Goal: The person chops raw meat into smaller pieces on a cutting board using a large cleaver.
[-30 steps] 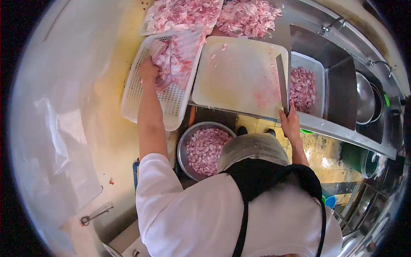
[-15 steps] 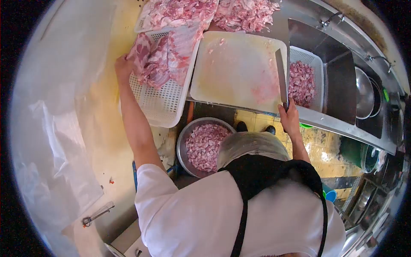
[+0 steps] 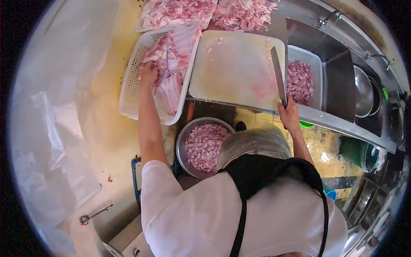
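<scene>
My left hand (image 3: pixel 148 73) is on the large slabs of raw meat (image 3: pixel 173 53) in the white perforated basket (image 3: pixel 128 92), its fingers partly hidden against the meat. A ribbed piece (image 3: pixel 170 93) hangs toward the basket's near end. My right hand (image 3: pixel 289 113) is wrapped round the handle of a long knife (image 3: pixel 278 75), whose blade lies over the right side of the white cutting board (image 3: pixel 233 68) and points away from me. Pinkish smears mark the board near the blade.
Cut meat fills a metal bowl (image 3: pixel 181 147) below the board and a white basket (image 3: pixel 317 68) in the sink. Behind are trimmings (image 3: pixel 244 15) and another meat-filled basket (image 3: pixel 139 25). Metal bowls (image 3: pixel 363 92) stand at right; a plastic sheet (image 3: pixel 55 107) covers the left side.
My left hand has moved right and slightly nearer, from the basket's outer edge onto the meat inside. The meat has shifted, and a ribbed piece now extends nearer me. The knife has barely moved.
</scene>
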The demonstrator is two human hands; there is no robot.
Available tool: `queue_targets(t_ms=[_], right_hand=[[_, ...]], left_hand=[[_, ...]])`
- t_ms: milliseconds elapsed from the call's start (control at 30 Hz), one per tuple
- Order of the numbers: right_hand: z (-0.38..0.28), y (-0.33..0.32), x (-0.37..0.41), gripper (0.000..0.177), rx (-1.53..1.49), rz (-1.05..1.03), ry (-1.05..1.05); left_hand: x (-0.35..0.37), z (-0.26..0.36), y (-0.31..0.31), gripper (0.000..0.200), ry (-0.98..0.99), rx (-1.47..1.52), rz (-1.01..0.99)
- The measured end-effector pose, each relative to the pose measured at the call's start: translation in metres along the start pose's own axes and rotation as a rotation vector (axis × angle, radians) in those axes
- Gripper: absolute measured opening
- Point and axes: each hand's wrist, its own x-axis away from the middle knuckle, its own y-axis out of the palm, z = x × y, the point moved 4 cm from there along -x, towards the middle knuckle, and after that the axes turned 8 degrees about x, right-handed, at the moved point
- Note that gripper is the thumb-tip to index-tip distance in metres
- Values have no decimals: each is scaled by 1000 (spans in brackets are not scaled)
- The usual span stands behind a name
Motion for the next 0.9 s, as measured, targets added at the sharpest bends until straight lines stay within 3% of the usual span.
queue_targets(t_ms=[67,133,200,333,400,533,600,633,700,733,800,900], right_hand=[[-1,0,1,32,-6,121,-121],[-7,-1,3,31,-7,97,-58],[-5,0,5,30,-6,73,5],[-7,-1,6,31,-46,148,-92],[-8,-3,4,31,-70,164,-120],[-3,-2,5,30,-19,71,-14],[-3,-1,5,30,-13,73,-3],[-2,0,5,31,-27,97,-28],[-3,0,5,31,-42,119,-48],[-6,-2,4,31,-66,109,-43],[-10,-2,3,32,-89,95,-40],[-8,0,-1,33,-17,62,-10]], left_hand=[[-6,3,3,30,-22,-75,-40],[-12,8,8,31,-31,-149,-76],[-8,15,9,28,-6,-255,22],[-4,19,11,24,-17,-434,87],[-3,19,5,24,110,-274,108],[1,10,-4,24,268,-275,249],[-6,-17,-11,25,39,-86,93],[-4,-7,-21,25,42,-87,91],[0,5,-38,27,-300,705,-161],[1,19,-47,27,-304,702,-164],[10,53,-52,31,-422,1169,-181],[19,98,-52,31,-386,1288,-266]])
